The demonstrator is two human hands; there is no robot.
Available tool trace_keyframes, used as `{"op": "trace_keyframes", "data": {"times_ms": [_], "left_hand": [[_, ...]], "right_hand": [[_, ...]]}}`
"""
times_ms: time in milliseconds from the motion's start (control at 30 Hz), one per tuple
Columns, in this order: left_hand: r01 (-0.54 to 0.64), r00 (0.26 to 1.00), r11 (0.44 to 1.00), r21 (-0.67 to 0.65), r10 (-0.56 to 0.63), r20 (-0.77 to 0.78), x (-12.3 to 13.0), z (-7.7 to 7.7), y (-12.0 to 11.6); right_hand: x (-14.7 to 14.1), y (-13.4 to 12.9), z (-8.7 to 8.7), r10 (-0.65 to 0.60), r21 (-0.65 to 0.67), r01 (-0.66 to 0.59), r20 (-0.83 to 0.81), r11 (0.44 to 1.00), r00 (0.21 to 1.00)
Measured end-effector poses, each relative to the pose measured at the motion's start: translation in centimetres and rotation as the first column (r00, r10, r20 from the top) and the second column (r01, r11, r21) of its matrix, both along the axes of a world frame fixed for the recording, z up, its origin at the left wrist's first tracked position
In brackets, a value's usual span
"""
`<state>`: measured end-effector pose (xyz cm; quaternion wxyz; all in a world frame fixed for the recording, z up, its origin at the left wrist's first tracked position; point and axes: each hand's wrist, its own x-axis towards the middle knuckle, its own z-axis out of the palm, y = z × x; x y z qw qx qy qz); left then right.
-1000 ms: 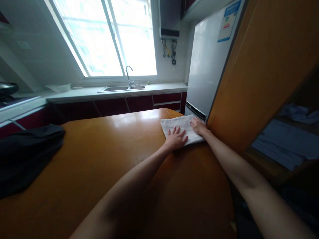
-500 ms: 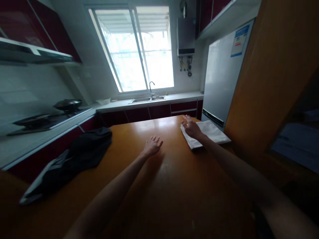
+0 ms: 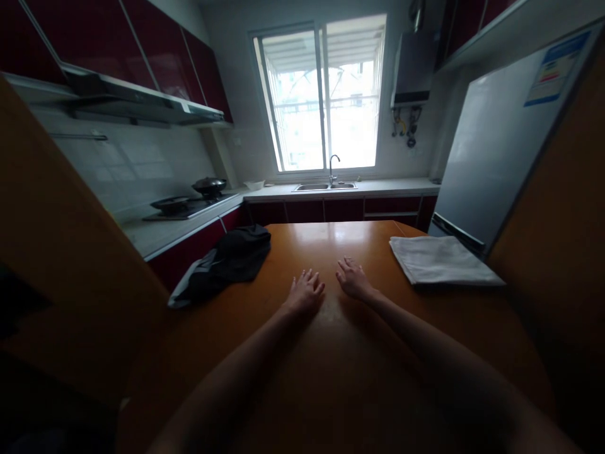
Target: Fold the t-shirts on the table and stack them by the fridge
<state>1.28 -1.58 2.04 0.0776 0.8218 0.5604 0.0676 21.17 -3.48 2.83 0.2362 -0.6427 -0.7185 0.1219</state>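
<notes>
My left hand (image 3: 305, 291) is over the middle of the brown wooden table (image 3: 331, 359), palm down with its fingers spread and nothing held. Just to its right, my right hand (image 3: 353, 279) is also open, empty and palm down. I cannot tell whether either palm touches the tabletop. On the table's right side lies a folded white cloth (image 3: 444, 260), flat and with something dark showing under its near edge. A crumpled black and grey garment (image 3: 236, 255) lies at the left edge, apart from my left hand.
Past the table runs a white counter (image 3: 278, 191) with a double sink (image 3: 314, 187) and a tap (image 3: 331, 170) under the window. At left, pans (image 3: 208, 185) stand on the stove (image 3: 189, 208) below a range hood (image 3: 142, 101). A fridge (image 3: 496, 145) is at right.
My right hand has moved left, away from the white cloth, and is now beside my left hand. The view has turned to the left. Both cloth items lie as before.
</notes>
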Motion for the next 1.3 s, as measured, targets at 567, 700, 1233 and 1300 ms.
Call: {"op": "trace_keyframes", "data": {"times_ms": [567,700,1233,1300], "left_hand": [[0.055,0.998,0.996,0.063,-0.056,0.007,-0.1,-2.3,-0.5],[0.039,0.997,0.992,0.119,-0.046,0.057,-0.6,-2.0,0.2],[-0.452,0.882,0.869,0.204,0.469,-0.042,-11.2,0.0,3.2],[-0.37,0.918,0.902,0.223,0.391,-0.062,-8.5,-0.1,2.6]], "right_hand": [[-0.7,-0.4,-4.2,-0.019,-0.063,0.032,0.203,0.997,0.979],[-0.6,-0.6,-4.0,-0.014,-0.059,0.027,0.208,0.998,0.978],[-0.6,-1.0,-3.7,0.003,-0.058,0.009,0.218,0.998,0.976],[-0.6,-1.0,-3.6,0.002,-0.063,0.011,0.215,0.998,0.977]]}}
